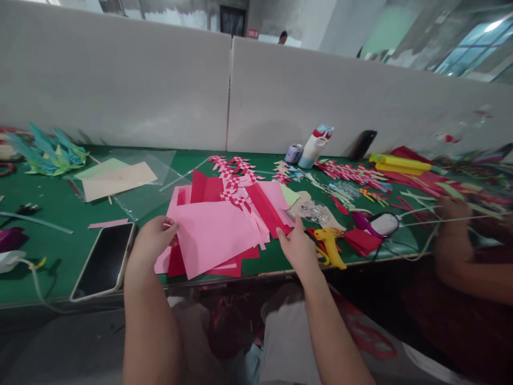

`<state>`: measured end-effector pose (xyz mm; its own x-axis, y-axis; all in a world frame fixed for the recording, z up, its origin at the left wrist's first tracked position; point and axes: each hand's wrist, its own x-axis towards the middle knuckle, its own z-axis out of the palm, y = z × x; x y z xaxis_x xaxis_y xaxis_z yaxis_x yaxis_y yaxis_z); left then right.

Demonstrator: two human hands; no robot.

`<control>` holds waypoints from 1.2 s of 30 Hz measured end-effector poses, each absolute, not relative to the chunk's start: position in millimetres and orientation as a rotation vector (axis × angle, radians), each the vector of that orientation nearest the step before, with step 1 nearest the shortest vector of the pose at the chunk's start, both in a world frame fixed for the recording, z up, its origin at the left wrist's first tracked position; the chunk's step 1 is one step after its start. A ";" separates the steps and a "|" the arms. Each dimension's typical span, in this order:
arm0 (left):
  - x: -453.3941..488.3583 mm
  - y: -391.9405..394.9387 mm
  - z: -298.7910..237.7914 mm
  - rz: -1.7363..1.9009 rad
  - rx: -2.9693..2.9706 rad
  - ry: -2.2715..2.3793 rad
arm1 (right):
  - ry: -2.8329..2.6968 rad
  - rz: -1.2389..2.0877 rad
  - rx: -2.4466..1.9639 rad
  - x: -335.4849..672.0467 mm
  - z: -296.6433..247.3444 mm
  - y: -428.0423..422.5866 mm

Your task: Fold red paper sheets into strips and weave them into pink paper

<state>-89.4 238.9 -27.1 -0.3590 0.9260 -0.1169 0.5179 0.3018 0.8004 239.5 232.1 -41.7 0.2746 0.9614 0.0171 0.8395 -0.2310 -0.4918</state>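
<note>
A large pink paper sheet [218,232] lies over a loose pile of pink and red papers. My left hand [160,238] is closed at its left edge, with the fingertips pinched on the sheet. To the right, my right hand [297,246] has its thumb and forefinger spread apart. Its thumb is by the lower end of a red paper strip [262,208]; whether they touch I cannot tell. Red-and-pink woven paper pieces [230,179] lie behind the sheet. A yellow glue gun [332,246] rests just right of my right hand.
A phone [105,262] lies left of my left forearm. A can [294,154] and a white bottle [315,148] stand near the white partition [152,85]. Blue-green paper leaves [52,152] are far left. Another person's hand [455,208] is among paper strips at right.
</note>
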 end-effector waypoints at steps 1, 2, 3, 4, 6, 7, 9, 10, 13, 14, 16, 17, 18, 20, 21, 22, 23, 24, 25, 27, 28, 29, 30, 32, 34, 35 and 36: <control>-83.3 239.8 -25.3 1.004 1.206 1.881 | -1.747 0.397 -2.085 233.8 -38.6 229.0; -76.8 241.3 -23.6 1.099 1.127 1.793 | -1.886 0.434 -1.977 226.8 -36.2 226.0; -69.8 243.4 -22.0 1.143 1.091 1.736 | -2.015 0.470 -1.835 218.8 -34.6 223.3; -62.7 245.8 -20.4 1.189 1.057 1.698 | -2.137 0.481 -1.687 210.0 -33.8 221.1; -49.1 250.9 -18.0 1.257 1.000 1.630 | -2.282 0.381 -1.506 192.1 -34.2 218.8; -43.1 253.3 -17.2 1.280 0.982 1.606 | -2.315 0.323 -1.459 183.9 -35.0 219.0; -34.6 256.8 -16.2 1.315 0.968 1.566 | -2.329 0.266 -1.446 172.0 -36.9 222.2; -32.7 257.8 -16.1 1.333 0.963 1.540 | -2.321 0.263 -1.462 168.7 -37.7 225.0; -37.3 257.4 -17.0 1.295 1.082 1.674 | -2.234 0.303 -1.504 169.8 -38.9 236.8; -42.0 256.4 -17.8 1.230 1.164 1.809 | -2.187 0.316 -1.506 172.7 -39.0 241.3; -53.5 254.0 -20.4 1.021 1.322 2.130 | -2.068 0.322 -1.517 180.0 -39.6 249.8; -59.3 253.0 -22.3 0.941 1.347 2.218 | -2.001 0.315 -1.534 183.7 -40.2 253.6; -64.3 252.3 -24.4 0.872 1.356 2.270 | -1.941 0.307 -1.550 187.1 -41.1 256.9; -71.1 252.0 -29.1 0.761 1.368 2.290 | -1.855 0.301 -1.567 192.7 -43.5 261.8; -72.6 252.3 -31.2 0.711 1.382 2.279 | -1.827 0.303 -1.570 194.9 -45.0 263.4; -73.1 252.8 -33.1 0.669 1.398 2.255 | -1.805 0.305 -1.576 196.5 -46.4 264.4; -72.7 253.4 -34.4 0.638 1.413 2.221 | -1.787 0.308 -1.586 197.8 -47.6 265.1; -71.8 254.0 -35.3 0.617 1.427 2.180 | -1.771 0.311 -1.599 198.7 -48.6 265.4; -70.5 254.4 -35.7 0.606 1.437 2.133 | -1.759 0.313 -1.613 199.2 -49.3 265.4; -67.7 254.9 -35.2 0.614 1.437 2.031 | -1.748 0.315 -1.626 199.5 -49.7 265.3; -66.4 255.1 -34.5 0.636 1.424 1.978 | -1.744 0.315 -1.627 199.4 -49.4 265.2; -65.4 255.2 -33.9 0.669 1.401 1.925 | -1.742 0.313 -1.624 199.1 -48.8 265.0; -64.5 255.2 -33.3 0.713 1.368 1.872 | -1.745 0.310 -1.617 198.8 -48.0 264.9; -63.8 255.5 -32.4 0.824 1.280 1.773 | -1.767 0.303 -1.597 197.7 -45.8 264.7; -64.3 255.8 -31.9 0.941 1.180 1.690 | -1.807 0.300 -1.581 196.0 -43.2 264.5; -65.1 255.8 -31.7 0.996 1.131 1.658 | -1.831 0.305 -1.576 194.8 -41.8 264.5; -66.1 255.8 -31.3 1.046 1.085 1.630 | -1.853 0.312 -1.573 193.4 -40.5 264.6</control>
<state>-66.1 255.8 -31.3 -0.2213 0.9511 -0.2154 0.2004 0.2605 0.9445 193.4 264.6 -40.5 -0.0408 0.9406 0.3369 0.7782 0.2414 -0.5798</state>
